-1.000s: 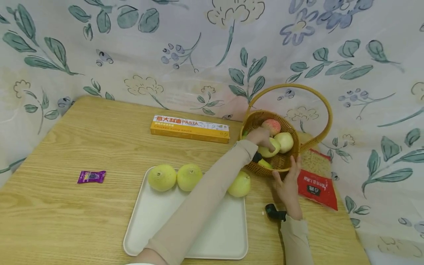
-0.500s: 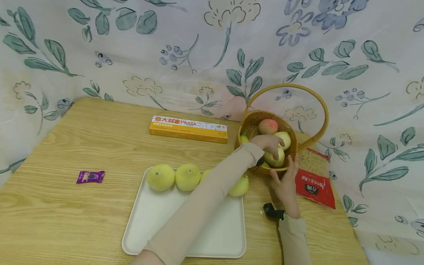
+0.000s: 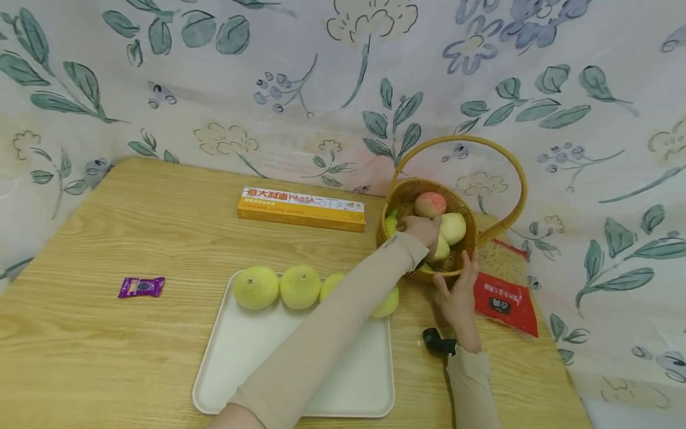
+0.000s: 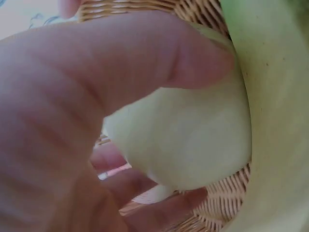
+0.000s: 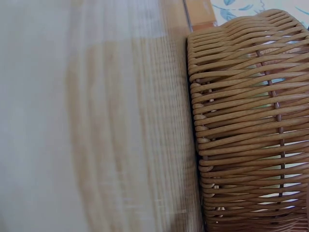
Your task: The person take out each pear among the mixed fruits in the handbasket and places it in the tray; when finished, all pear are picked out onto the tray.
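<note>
Inside the wicker basket (image 3: 470, 245), my left hand (image 3: 422, 231) curls round a pale yellow-green fruit (image 3: 442, 250). Up close in the left wrist view, the thumb lies over this fruit (image 4: 193, 130) and other fingers reach round its lower side. A rounder pale fruit (image 3: 452, 229) and a red-pink fruit (image 3: 430, 204) lie beside it. Something green-yellow (image 3: 392, 223) shows at the basket's left side. My right hand (image 3: 460, 301) touches the front rim with spread fingers. The right wrist view shows the basket's woven side (image 5: 251, 125), without that hand's grip.
Several yellow-green round fruits (image 3: 256, 287) line the back of a white tray (image 3: 252, 357), partly under my left sleeve. Behind is an orange pasta box (image 3: 300, 213). A purple packet (image 3: 142, 287) lies left; a red pasta bag (image 3: 505, 301) lies right of the basket.
My left hand has drawn its fingers in round the front pale fruit, which now sits slightly further left and is more covered. My right hand stays at the rim.
</note>
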Available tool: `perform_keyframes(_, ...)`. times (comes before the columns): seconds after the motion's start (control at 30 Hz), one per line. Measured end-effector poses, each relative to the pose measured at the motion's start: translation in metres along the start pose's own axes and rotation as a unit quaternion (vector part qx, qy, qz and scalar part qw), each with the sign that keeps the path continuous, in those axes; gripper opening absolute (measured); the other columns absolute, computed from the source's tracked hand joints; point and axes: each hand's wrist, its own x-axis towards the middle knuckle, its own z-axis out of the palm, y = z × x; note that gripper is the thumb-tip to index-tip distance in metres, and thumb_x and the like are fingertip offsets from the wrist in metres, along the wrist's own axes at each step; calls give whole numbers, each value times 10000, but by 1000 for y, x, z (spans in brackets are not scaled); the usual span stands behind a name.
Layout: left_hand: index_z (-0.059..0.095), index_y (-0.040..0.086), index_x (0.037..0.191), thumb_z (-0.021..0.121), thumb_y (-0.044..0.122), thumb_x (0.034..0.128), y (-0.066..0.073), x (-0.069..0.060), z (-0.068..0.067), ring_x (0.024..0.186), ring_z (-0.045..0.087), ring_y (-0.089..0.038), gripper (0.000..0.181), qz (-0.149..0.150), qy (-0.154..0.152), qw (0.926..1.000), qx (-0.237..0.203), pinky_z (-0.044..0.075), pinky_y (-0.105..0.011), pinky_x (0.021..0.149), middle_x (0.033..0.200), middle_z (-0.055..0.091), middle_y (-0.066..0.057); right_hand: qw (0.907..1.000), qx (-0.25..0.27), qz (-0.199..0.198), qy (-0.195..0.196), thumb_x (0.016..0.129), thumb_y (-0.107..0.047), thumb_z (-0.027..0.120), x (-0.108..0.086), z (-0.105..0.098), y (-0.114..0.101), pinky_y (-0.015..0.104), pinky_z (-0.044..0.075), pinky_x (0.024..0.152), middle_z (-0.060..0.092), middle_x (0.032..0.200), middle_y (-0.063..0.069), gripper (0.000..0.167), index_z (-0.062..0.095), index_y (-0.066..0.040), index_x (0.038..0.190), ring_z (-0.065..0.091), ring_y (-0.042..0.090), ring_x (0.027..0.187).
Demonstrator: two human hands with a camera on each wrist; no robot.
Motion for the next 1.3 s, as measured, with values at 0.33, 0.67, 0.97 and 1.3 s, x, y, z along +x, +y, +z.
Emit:
perform_keyframes(0.33,384,327,1454,685,293,876,-14,-8,5,944,579,-91,653,877,309,9916,-904,499,-329,884,1285,625,53,10000,-6,61,-15,989,-415,491,-1,1,-2,691,422,797,-85,1603,233,781,78,-30,1530,162,521,1425)
perform_keyframes(0.67,394,343,1442,706,394,837,-31,8,11,1002,560,-150,683,987,478,9832,-1460,494,-323,824,1356,549,12,9998,139,111,-77,985,-401,503,-5,7,-7,702,393,892,-90,1604,224,786,82,-18,1527,98,499,1450)
perform_keyframes(0.97,275,184,1528,695,389,854,-60,-3,0,1178,536,-233,820,1732,404,8951,-4088,546,-351,846,1509,387,-60,10000,-45,28,1,987,-435,482,-2,3,-5,699,418,817,-71,1600,247,787,93,-10,1523,206,553,1395)
perform_keyframes(1.3,284,176,1478,693,325,872,-82,-47,-3,973,595,-212,746,1793,518,8108,-5548,585,-436,784,1345,478,-123,9998,80,155,-76,989,-359,528,0,0,-1,714,319,988,-85,1610,212,777,90,-12,1530,75,475,1464)
